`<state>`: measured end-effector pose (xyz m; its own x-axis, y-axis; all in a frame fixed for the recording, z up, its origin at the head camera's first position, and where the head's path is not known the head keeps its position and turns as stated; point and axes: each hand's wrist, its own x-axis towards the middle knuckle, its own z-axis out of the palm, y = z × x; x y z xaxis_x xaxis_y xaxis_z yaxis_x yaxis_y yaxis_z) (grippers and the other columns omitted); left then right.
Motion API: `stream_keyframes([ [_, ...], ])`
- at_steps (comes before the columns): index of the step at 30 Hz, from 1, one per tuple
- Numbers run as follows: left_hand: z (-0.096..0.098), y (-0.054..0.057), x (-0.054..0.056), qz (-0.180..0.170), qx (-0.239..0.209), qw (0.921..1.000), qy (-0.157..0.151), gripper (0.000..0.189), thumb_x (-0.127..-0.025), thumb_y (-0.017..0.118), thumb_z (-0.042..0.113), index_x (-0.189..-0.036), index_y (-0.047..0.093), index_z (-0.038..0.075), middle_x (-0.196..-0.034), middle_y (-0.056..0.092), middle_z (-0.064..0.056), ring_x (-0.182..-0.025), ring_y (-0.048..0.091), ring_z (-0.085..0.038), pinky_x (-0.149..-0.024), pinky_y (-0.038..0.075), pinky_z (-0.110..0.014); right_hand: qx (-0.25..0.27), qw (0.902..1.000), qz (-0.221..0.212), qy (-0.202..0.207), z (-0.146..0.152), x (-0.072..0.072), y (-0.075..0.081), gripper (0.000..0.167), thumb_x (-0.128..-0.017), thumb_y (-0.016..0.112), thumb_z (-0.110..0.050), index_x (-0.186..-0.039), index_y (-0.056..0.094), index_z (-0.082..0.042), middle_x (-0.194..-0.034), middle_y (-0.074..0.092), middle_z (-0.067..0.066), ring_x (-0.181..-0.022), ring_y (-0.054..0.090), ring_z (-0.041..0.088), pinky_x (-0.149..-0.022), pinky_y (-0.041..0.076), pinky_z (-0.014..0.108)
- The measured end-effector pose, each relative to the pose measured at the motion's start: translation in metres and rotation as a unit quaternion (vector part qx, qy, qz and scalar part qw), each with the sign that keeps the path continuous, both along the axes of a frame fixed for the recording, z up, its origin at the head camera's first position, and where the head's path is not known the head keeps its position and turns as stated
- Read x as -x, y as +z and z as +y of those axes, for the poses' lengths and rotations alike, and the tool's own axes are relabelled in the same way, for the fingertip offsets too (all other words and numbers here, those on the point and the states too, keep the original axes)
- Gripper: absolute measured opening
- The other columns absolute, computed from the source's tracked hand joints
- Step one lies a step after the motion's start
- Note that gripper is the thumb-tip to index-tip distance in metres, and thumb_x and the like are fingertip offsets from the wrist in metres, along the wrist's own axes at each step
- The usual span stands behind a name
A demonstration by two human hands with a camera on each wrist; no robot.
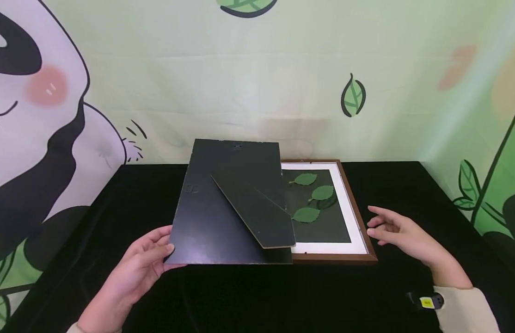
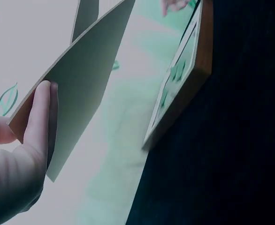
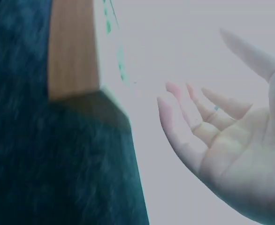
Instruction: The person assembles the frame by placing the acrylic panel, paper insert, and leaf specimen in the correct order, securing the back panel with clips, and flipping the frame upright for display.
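Observation:
My left hand (image 1: 143, 263) pinches the lower left corner of a dark picture frame backing board (image 1: 224, 217), thumb on its upper face and fingers beneath. A hinged easel leg (image 1: 261, 217) angles out from the board's back. In the left wrist view the board (image 2: 86, 93) is raised apart from the frame, its lighter underside showing. The brown wooden picture frame (image 1: 357, 208) lies on the black cloth, partly hidden behind the board. Inside it are a white mat (image 1: 338, 199) and green leaves (image 1: 306, 214) on a dark ground. My right hand (image 1: 407, 233), fingers loosely bent, hovers beside the frame's right edge, holding nothing.
A black cloth (image 1: 324, 296) covers the table. Behind it hangs a pale green backdrop (image 1: 199, 83) printed with a panda (image 1: 62, 152) and leaves. A dark band with a yellow label (image 1: 426, 303) sits at my right wrist.

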<state>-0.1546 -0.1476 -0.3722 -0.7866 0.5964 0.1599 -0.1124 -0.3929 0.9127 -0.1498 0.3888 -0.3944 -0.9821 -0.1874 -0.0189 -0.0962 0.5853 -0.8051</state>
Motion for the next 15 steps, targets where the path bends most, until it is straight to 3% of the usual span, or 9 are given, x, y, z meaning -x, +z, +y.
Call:
stream_keyframes([
  [3, 0.013, 0.001, 0.001, 0.002, -0.001, 0.9999, -0.011, 0.037, -0.102, 0.029, -0.005, -0.133, 0.042, 0.008, -0.131, 0.061, -0.006, -0.112, 0.063, -0.022, -0.091, 0.051, -0.035, 0.018, 0.9997, 0.016, 0.003, -0.007, 0.0, 0.007, 0.058, -0.097, 0.058, -0.016, -0.144, 0.033, 0.007, -0.117, 0.057, 0.025, -0.091, 0.062, 0.005, -0.074, 0.056, 0.025],
  [10, 0.043, 0.002, 0.003, -0.01, 0.017, 0.9996, -0.022, 0.033, -0.101, 0.035, -0.002, -0.133, 0.04, 0.005, -0.13, 0.061, -0.006, -0.112, 0.063, -0.023, -0.091, 0.051, -0.037, 0.05, 0.9985, 0.022, -0.005, -0.028, 0.001, 0.022, 0.053, -0.098, 0.057, -0.02, -0.142, 0.039, 0.004, -0.12, 0.06, 0.026, -0.094, 0.067, 0.014, -0.079, 0.055, 0.024],
  [15, 0.063, 0.001, 0.005, -0.028, 0.028, 0.9988, -0.031, 0.033, -0.101, 0.039, -0.001, -0.134, 0.037, 0.0, -0.129, 0.062, -0.005, -0.111, 0.064, -0.023, -0.091, 0.051, -0.038, 0.095, 0.9952, 0.012, 0.019, -0.039, 0.004, 0.024, 0.05, -0.1, 0.052, -0.021, -0.141, 0.04, 0.005, -0.122, 0.059, 0.027, -0.096, 0.068, 0.016, -0.082, 0.055, 0.026],
])
